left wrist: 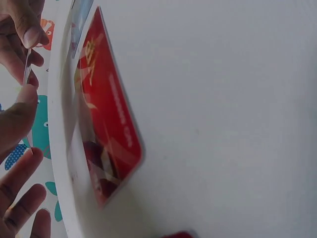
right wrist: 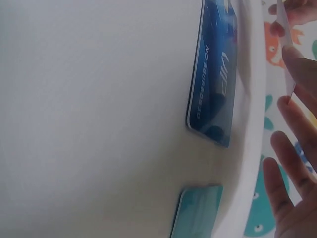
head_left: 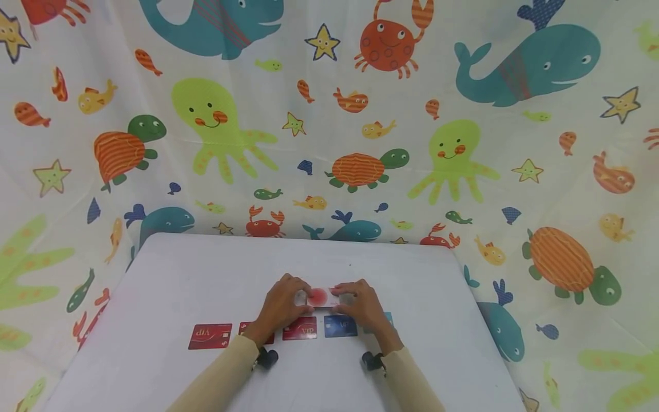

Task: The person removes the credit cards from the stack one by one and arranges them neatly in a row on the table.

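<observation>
Between both hands is a white card with a pink-red round mark (head_left: 320,297), held by its two short ends. My left hand (head_left: 285,301) pinches its left end between thumb and fingers. The right hand (head_left: 361,304) pinches the opposite end the same way. In the wrist views the card shows nearly edge-on, raised off the table. Just in front of it lie a red card (head_left: 300,328) and a blue VIP card (head_left: 340,326). A second red card (head_left: 257,337) is partly covered by the left hand, and a teal card (right wrist: 197,213) by the right hand.
Farthest left in the row is another red VIP card (head_left: 210,336). All the row's cards lie flat on a white table (head_left: 216,280). Behind and beside the table hangs a curtain (head_left: 288,194) printed with sea animals. Dark wrist cameras (head_left: 268,358) sit on both wrists.
</observation>
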Demonstrator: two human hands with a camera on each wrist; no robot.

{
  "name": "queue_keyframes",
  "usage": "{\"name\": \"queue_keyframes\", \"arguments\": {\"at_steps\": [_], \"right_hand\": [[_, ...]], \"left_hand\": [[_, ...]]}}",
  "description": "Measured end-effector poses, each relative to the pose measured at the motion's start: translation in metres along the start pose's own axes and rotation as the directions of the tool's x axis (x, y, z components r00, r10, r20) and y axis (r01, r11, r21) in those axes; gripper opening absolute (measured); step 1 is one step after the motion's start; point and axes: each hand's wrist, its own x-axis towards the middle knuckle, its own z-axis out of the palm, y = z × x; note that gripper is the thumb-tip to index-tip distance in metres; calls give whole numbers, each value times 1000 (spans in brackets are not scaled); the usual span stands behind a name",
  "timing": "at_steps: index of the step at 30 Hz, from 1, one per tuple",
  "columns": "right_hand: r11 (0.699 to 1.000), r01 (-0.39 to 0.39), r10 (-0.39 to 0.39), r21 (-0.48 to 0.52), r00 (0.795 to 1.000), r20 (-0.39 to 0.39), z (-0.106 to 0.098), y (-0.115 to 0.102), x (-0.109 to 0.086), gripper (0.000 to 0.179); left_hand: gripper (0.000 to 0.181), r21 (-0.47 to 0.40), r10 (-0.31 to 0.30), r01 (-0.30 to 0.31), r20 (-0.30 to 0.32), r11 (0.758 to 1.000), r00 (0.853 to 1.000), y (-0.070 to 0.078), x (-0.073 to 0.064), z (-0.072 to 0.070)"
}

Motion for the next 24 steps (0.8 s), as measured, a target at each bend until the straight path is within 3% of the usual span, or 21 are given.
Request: {"name": "queue_keyframes", "arguments": {"at_steps": [11, 24], "right_hand": [[998, 67, -67, 2, 998, -12, -14, 4, -10, 39], [998, 65, -64, 24, 997, -38, -26, 6, -18, 41]], "left_hand": [[37, -9, 32, -32, -16, 999, 999, 11, 1, 3], [39, -1, 85, -85, -26, 996, 996, 24, 4, 2]]}}
